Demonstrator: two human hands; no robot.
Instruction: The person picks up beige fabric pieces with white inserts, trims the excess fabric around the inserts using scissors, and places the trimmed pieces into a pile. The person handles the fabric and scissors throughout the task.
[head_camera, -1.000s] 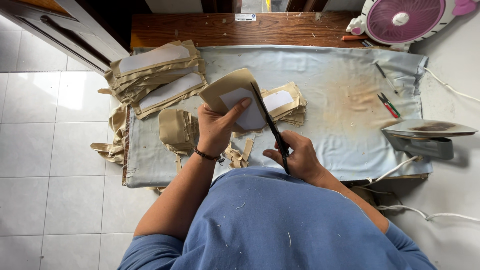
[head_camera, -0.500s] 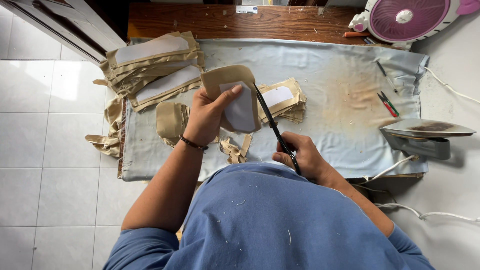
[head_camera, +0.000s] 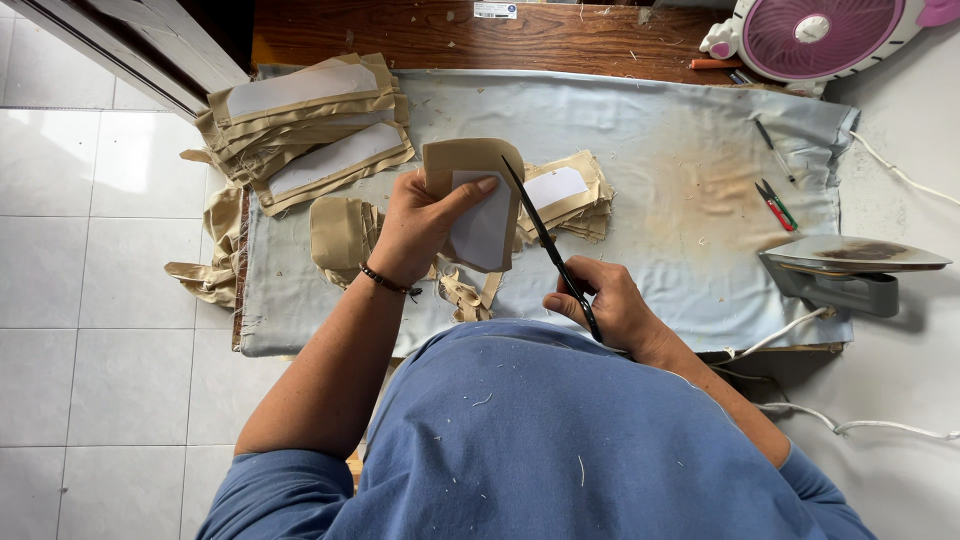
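- White tile floor (head_camera: 110, 300) at left; wooden table (head_camera: 420, 35) under a pale blue cloth (head_camera: 660, 130), scorched brown toward its right side.
- Far left, tan scraps (head_camera: 215, 260) hang off the cloth's edge.
- Back left: stack (head_camera: 300, 125) of tan fabric pieces with white facing, lying flat on the cloth.
- Just right of that, a folded tan bundle (head_camera: 340, 235) near the front edge.
- Left hand (head_camera: 420, 225), dark bracelet at the wrist, lifted above the cloth; thumb and fingers pinch a tan piece (head_camera: 480, 200), white facing turned toward the person.
- More tan trimmings (head_camera: 465, 295) on the cloth below that hand.
- Black scissors (head_camera: 545, 245), blade tips touching the held piece's right edge; whether the blades are parted, cannot tell.
- Behind them, a small pile (head_camera: 565, 195) of the same faced pieces on the cloth.
- Right hand (head_camera: 605, 305), fingers closed around the scissor handles, low by the blue shirt (head_camera: 560, 440).
- Right side: red-handled snips (head_camera: 775, 205) and a dark pen (head_camera: 770, 145), well apart from the hands.
- Iron (head_camera: 850, 265) at the cloth's right edge, soleplate showing; white cord (head_camera: 860, 425) trails on the floor.
- Pink fan (head_camera: 820, 35) in the back right corner.
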